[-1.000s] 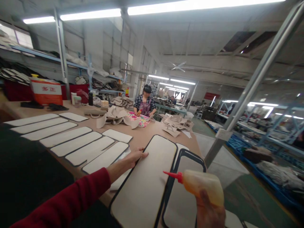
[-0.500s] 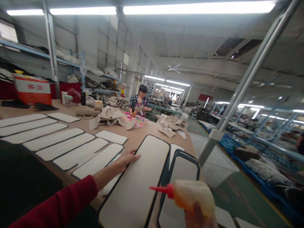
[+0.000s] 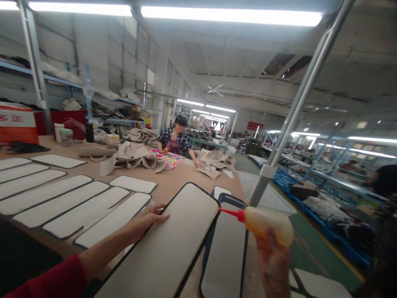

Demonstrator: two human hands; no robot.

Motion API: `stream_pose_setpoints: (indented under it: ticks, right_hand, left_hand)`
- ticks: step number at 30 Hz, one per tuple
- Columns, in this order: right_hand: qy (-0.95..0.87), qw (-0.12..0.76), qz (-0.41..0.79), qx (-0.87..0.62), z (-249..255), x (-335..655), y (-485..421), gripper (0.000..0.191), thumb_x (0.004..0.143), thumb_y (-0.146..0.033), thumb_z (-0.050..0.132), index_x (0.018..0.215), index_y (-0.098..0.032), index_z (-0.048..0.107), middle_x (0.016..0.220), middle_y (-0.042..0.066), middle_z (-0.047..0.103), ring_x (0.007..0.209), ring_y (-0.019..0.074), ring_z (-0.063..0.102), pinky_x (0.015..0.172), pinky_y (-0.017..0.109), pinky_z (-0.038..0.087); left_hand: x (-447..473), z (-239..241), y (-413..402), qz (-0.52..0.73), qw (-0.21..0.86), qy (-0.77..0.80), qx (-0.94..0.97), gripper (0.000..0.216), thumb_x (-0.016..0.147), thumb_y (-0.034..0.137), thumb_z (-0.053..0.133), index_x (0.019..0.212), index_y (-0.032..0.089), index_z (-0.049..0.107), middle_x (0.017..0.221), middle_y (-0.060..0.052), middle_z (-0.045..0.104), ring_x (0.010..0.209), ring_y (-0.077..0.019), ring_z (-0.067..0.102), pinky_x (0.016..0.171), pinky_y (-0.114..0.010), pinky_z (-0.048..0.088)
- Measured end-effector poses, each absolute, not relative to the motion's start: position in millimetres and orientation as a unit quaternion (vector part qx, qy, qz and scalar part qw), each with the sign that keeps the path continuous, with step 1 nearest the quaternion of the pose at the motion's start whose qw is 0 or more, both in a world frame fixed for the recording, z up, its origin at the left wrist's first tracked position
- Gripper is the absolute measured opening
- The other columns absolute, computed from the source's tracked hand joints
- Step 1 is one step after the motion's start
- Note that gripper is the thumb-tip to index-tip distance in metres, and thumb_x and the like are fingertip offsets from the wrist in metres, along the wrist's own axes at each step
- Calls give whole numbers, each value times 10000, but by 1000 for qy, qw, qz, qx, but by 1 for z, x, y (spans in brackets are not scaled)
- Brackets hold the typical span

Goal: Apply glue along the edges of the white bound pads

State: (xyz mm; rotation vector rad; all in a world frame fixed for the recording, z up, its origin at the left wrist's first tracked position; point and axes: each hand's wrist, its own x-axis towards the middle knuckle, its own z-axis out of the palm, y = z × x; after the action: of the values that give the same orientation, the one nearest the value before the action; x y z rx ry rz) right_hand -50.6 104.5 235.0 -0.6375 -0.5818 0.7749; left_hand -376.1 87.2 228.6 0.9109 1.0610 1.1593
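My left hand [image 3: 150, 221] grips the left edge of a long white panel [image 3: 169, 244] with a dark border, thumb on top and fingers at the edge. The panel is tilted up off the table. My right hand [image 3: 274, 258] is closed around a squeeze bottle [image 3: 268, 223] of amber liquid with a red nozzle. The bottle lies nearly level, and its thin tip is at the panel's upper right corner; whether it touches I cannot tell. Under the bottle, to the right of the held panel, lies a smaller dark-edged panel [image 3: 226, 244] on others.
More white panels [image 3: 62, 207] lie in a row on the brown table [image 3: 173, 188] to the left. Beige cut pieces [image 3: 133, 157] are heaped farther back, where a co-worker [image 3: 175, 138] reaches toward another heap [image 3: 217, 159]. A metal post [image 3: 279, 140] stands at the table's right edge.
My right hand has raised the bottle, bringing its tip to the panel's upper right corner. The panel and my left hand appear farther left and lower. The co-worker's arm now reaches out to the beige heap.
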Motion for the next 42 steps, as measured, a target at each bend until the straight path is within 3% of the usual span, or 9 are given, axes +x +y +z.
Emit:
stream_pose_setpoints:
  ticks: [17,23,26,30,35,42]
  right_hand:
    - [-300,830,374,-284,238,-49,110,612,564,-389,846,1119,-251,627,1173,47,615,1141,287,538,1060,563,316]
    - [-289,832,378,-286,239,-49,116,625,559,-369,853,1124,-234,625,1168,47,620,1118,256,550,1031,489,387]
    - [-286,832,386,-279,238,-49,116,620,550,-355,860,1110,-220,632,1139,50,634,1044,227,590,890,359,512]
    - [-289,833,392,-263,239,-50,113,541,549,-337,870,1032,-213,660,990,15,675,855,174,638,733,266,563]
    - [-286,831,402,-257,236,-55,112,505,563,-339,868,1008,-209,667,927,-5,684,792,162,648,731,268,570]
    - [-270,821,427,-266,224,-58,113,434,640,-348,826,1005,-188,655,1003,22,685,922,185,638,780,252,552]
  left_hand:
    - [-374,229,85,492,643,398,432,530,620,325,807,1088,175,610,929,-65,733,766,-222,695,698,-306,531]
    - [-376,227,86,494,639,407,427,544,595,327,828,1080,186,625,940,-62,733,781,-221,698,696,-291,530]
    - [-376,226,86,499,641,396,428,524,608,329,826,1072,189,629,939,-62,733,788,-222,699,709,-296,532]
    - [-375,227,85,506,647,381,424,489,625,312,822,1052,186,619,931,-56,734,786,-215,700,710,-294,535]
    - [-373,230,83,519,648,383,405,522,594,310,847,1040,182,610,929,-55,735,768,-202,701,695,-277,537]
    - [-372,228,83,524,656,368,399,508,611,302,842,1051,188,614,936,-56,732,769,-203,703,681,-274,535]
